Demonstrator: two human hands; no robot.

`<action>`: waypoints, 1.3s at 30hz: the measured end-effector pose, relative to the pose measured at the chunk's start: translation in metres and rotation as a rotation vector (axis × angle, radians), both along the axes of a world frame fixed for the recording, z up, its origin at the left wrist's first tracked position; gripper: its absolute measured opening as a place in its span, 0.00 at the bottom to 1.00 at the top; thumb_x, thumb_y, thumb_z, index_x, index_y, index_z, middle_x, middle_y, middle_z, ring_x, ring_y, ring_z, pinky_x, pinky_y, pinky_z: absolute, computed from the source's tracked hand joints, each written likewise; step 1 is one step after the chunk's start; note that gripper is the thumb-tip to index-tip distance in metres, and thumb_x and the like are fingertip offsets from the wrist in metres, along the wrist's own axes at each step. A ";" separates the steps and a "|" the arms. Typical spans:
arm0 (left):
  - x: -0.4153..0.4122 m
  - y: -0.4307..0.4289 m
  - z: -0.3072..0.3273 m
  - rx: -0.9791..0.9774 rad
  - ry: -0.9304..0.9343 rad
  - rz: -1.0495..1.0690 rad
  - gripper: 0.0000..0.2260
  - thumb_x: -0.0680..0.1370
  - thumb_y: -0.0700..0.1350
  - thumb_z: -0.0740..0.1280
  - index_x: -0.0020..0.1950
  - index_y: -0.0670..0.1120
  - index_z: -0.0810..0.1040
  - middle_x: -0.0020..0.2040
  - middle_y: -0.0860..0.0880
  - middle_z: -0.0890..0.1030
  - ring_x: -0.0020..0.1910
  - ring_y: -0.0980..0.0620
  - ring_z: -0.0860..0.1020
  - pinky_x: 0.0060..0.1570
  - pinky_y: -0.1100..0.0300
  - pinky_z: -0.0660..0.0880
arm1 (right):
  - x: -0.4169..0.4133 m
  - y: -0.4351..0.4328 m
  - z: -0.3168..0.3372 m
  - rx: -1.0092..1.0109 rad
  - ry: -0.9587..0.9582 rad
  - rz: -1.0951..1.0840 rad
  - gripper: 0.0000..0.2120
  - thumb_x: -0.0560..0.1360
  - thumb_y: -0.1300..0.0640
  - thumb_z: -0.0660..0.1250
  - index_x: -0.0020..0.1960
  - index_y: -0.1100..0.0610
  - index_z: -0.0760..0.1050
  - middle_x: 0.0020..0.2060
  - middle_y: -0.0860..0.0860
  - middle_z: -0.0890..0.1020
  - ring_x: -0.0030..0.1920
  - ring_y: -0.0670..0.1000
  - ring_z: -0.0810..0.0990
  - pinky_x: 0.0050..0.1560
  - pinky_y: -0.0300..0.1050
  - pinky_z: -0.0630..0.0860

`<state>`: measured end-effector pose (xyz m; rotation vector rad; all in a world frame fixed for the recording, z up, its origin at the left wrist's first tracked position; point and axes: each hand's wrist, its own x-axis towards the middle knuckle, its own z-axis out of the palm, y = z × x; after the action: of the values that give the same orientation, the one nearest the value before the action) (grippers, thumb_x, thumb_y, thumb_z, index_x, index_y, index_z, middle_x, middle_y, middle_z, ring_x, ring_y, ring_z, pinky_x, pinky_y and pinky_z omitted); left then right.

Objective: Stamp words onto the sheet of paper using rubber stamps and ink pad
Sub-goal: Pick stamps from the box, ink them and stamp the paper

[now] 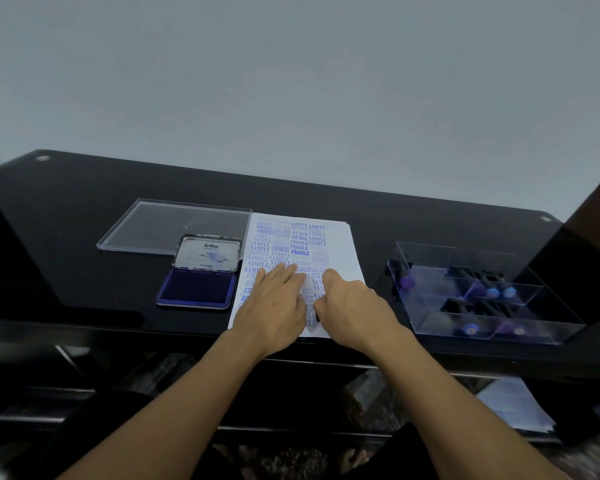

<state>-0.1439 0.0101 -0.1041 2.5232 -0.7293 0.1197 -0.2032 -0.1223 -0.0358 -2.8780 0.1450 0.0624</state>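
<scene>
Both hands lie on the white stamped sheet of paper (340,258) at the glossy black desk's (84,209) near edge, left hand (274,303) flat with fingers spread, right hand (352,308) curled, its grasp hidden, open blue ink pad (196,287) just left.

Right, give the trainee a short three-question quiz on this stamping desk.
1. True or false: the ink pad has its lid open.
2. Which side of the paper is the clear box of stamps on: A) left, B) right?
3. Fill in: the left hand lies flat on the ____.

Key: 1 true. 2 B. 3 paper; the right hand rests there too, and whether it grips a stamp cannot be told.
</scene>
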 end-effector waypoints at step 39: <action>0.009 0.022 0.046 -0.272 0.106 0.147 0.19 0.83 0.44 0.57 0.75 0.48 0.67 0.77 0.52 0.65 0.76 0.54 0.60 0.73 0.59 0.56 | 0.018 -0.047 0.061 0.164 -0.109 0.006 0.08 0.77 0.51 0.64 0.46 0.56 0.75 0.41 0.49 0.79 0.38 0.48 0.75 0.34 0.43 0.68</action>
<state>-0.1349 0.0323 -0.0581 2.3000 -0.4522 0.1251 -0.1853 -0.1688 0.0254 -2.7107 0.1048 -0.0776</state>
